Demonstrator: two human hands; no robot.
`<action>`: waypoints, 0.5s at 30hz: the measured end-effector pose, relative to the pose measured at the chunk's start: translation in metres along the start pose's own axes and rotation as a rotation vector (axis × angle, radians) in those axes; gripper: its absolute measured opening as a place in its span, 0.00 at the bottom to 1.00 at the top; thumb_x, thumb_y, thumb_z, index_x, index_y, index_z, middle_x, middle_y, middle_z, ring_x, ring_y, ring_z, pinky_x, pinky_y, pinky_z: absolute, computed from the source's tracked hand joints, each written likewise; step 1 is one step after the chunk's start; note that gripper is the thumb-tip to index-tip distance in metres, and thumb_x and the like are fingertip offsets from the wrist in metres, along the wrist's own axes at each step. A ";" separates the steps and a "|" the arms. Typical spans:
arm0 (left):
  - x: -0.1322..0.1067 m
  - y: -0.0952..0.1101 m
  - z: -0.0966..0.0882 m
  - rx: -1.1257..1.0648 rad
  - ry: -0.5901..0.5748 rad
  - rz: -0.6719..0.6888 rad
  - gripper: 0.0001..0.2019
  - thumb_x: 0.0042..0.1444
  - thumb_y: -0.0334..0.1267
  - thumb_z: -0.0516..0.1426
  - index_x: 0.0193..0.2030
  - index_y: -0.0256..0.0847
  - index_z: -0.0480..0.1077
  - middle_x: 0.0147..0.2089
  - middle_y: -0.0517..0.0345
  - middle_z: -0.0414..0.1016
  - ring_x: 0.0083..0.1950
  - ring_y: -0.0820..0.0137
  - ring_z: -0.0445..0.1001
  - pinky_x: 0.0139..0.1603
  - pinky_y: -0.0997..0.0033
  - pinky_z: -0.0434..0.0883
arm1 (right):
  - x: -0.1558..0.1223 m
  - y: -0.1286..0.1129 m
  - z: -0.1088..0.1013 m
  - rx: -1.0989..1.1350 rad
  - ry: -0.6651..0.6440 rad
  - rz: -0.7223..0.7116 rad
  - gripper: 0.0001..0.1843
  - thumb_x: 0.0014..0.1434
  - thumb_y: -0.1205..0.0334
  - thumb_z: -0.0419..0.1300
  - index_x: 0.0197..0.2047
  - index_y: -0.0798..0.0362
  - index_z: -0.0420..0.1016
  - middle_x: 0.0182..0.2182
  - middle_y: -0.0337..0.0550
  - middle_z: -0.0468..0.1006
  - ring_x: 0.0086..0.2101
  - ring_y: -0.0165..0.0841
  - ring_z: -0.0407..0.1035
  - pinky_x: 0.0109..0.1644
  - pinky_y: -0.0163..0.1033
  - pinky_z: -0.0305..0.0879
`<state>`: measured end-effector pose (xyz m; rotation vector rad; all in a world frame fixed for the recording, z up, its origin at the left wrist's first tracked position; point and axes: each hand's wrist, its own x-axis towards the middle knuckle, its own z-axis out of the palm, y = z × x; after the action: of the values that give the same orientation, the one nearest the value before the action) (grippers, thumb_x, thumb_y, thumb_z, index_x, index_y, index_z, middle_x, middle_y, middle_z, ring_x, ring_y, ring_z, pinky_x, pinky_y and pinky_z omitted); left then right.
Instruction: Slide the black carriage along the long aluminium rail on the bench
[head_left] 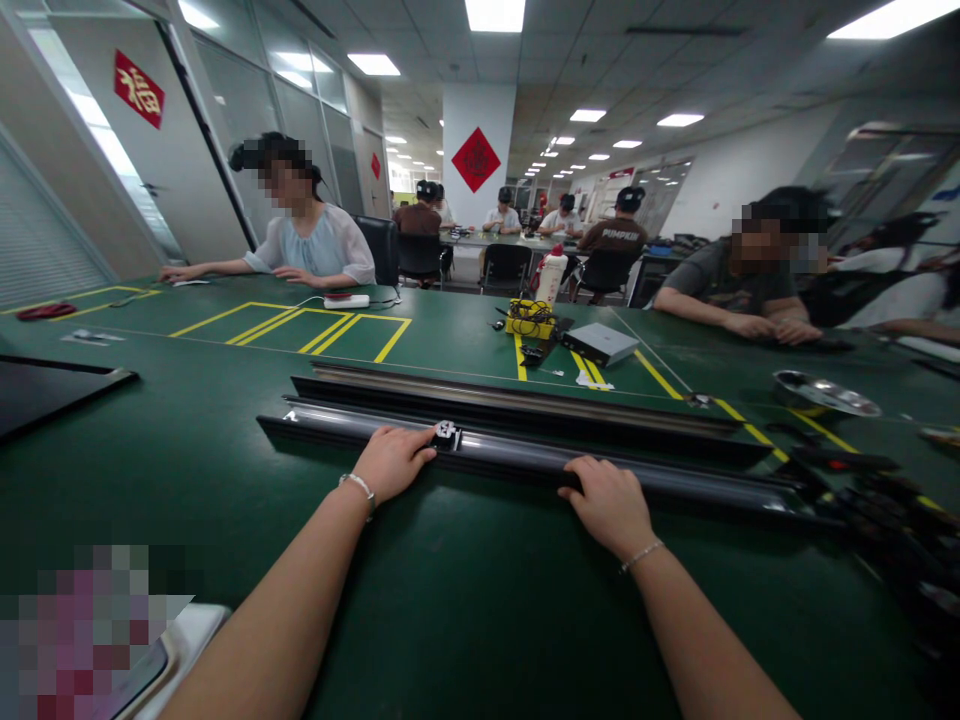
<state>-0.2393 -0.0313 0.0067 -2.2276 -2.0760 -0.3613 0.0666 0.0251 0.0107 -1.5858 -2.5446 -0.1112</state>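
Apparently for steadiness, near rail [517, 455] is braced by right hand [611, 500], fingers curled; clip [447, 437] at left is touched by left hand [391, 464]; pinch by either cannot be told.

The rail [517, 450] is long, black and glossy, its rounded upper face marked by a pale streak of reflected light. It lies lengthwise on the desk [465, 620], slanting slightly toward the near side at its right, just in front of and roughly parallel to the rear rail [540, 405]. The block [446, 432], small and black with a white patterned top, sits on the glossy rail left of its middle, at the left hand's [394, 465] fingertips; the right hand [611, 505] touches the rail's near edge.
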 end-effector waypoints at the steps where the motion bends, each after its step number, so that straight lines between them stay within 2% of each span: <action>1: 0.000 0.000 0.000 -0.001 -0.003 0.000 0.19 0.55 0.46 0.45 0.53 0.49 0.60 0.46 0.57 0.72 0.45 0.66 0.68 0.46 0.63 0.58 | 0.000 0.000 0.000 0.002 -0.001 0.000 0.12 0.52 0.55 0.52 0.39 0.48 0.66 0.38 0.40 0.71 0.39 0.34 0.62 0.38 0.40 0.48; 10: 0.000 0.003 0.000 0.007 0.000 0.005 0.19 0.56 0.44 0.44 0.54 0.51 0.59 0.45 0.58 0.72 0.46 0.67 0.67 0.46 0.63 0.56 | -0.001 0.001 0.002 -0.009 0.030 -0.013 0.12 0.51 0.56 0.52 0.39 0.48 0.66 0.39 0.40 0.71 0.39 0.35 0.62 0.38 0.40 0.47; 15: 0.000 0.005 0.001 0.007 0.004 0.025 0.19 0.56 0.43 0.43 0.54 0.48 0.58 0.45 0.56 0.72 0.45 0.66 0.68 0.45 0.63 0.57 | 0.000 0.000 0.000 -0.003 0.008 -0.003 0.12 0.52 0.56 0.52 0.40 0.49 0.67 0.39 0.41 0.71 0.39 0.35 0.61 0.38 0.40 0.48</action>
<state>-0.2344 -0.0318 0.0064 -2.2453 -2.0417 -0.3551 0.0665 0.0248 0.0106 -1.5798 -2.5414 -0.1210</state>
